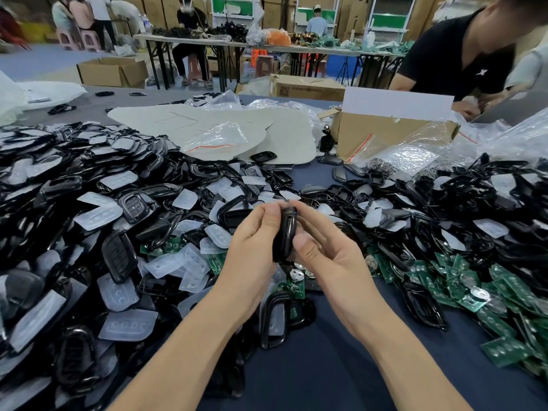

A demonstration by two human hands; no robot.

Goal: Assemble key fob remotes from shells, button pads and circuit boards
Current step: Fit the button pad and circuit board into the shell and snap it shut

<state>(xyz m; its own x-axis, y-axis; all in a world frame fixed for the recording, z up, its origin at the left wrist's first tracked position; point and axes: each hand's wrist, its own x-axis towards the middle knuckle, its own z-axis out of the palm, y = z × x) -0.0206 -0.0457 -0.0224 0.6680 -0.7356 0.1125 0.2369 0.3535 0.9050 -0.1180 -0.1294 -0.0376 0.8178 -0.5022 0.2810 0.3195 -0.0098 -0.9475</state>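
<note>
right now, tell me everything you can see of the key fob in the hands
The key fob is a black, glossy, plastic-looking shell, seen edge-on, standing roughly upright with a rounded rim. Its faces and buttons are hidden. The left hand grips its left side, fingertips at the top; the right hand pinches the other side, thumb low on the edge. It is held up off the table.

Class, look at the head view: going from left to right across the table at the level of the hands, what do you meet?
pile of shells and button pads → left hand → black key fob → right hand → green circuit boards
</note>
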